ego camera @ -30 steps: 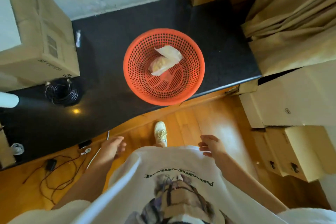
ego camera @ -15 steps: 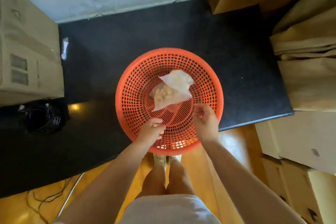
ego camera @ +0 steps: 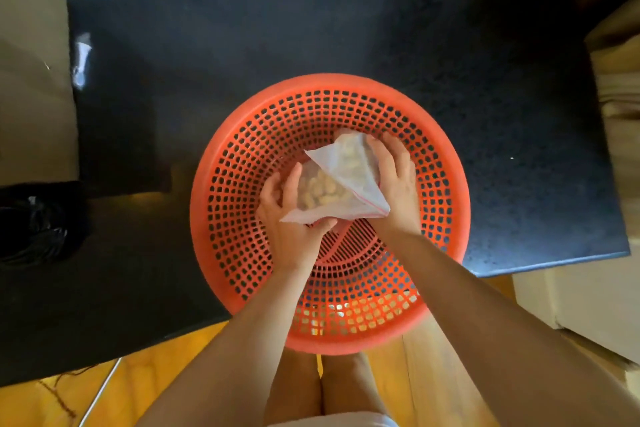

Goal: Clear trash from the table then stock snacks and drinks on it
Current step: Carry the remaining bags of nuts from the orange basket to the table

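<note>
A round orange perforated basket [ego camera: 242, 163] sits on the black table [ego camera: 485, 114], its near rim hanging over the table's front edge. Inside it is a clear zip bag [ego camera: 341, 184] holding pale yellow snack pieces. My left hand [ego camera: 291, 222] cups the bag from below and on its left side. My right hand [ego camera: 394, 180] grips the bag's right side, fingers over its far corner. Both hands are inside the basket, holding the bag a little above the basket's floor.
A cardboard box [ego camera: 31, 97] stands on the table at the left, with a coil of black cable [ego camera: 38, 222] in front of it. More boxes [ego camera: 588, 305] stand to the right of the table. Wooden floor and thin cables [ego camera: 100, 388] lie below.
I have stepped up to the table and leaned over the basket. Both hands went from hanging at my sides into the basket and took hold of the snack bag.
</note>
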A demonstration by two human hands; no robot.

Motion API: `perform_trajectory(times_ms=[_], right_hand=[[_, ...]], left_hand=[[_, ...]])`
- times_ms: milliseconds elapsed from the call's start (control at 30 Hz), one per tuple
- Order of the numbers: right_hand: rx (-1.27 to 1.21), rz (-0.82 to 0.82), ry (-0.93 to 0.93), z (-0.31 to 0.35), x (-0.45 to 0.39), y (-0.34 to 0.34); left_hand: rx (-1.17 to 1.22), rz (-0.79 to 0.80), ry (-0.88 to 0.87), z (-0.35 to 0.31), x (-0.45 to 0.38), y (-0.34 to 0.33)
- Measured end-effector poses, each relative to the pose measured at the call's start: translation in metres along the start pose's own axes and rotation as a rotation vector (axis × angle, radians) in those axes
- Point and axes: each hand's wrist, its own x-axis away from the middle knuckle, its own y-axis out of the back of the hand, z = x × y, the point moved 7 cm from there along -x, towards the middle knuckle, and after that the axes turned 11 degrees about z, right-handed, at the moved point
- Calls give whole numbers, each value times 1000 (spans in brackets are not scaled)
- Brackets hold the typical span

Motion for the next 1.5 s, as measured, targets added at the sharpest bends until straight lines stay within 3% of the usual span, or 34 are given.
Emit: perform_trajectory(times_ms=[167,300,433,533,733,933,1100,1267,1500], right_hand=[[-23,25,82,7,-11,6],[-279,-35,8,12,-6,23],[-794,-58,-135,17,21,43],[-910,-141,-206,18,54,69],[-1274,-195,-235,26,132,100],[-1625,-395,-269,40,230,105],[-1783,-665,-299,59,318,89],[-1677,-868,-256,85,405,71],[-1535,-1391,-414,117,555,-4]], left_hand=[[7,119,-118,-11,-20,3],[229,49,-107,-24,-15,29],[515,73,36,-34,6,54],[651,106,-41,-60,27,77],[704,194,-144,-84,61,102],[800,428,-79,-103,93,100],[712,655,-114,-122,124,102],[574,895,-169,-133,166,89],[238,1391,-317,-142,289,35]])
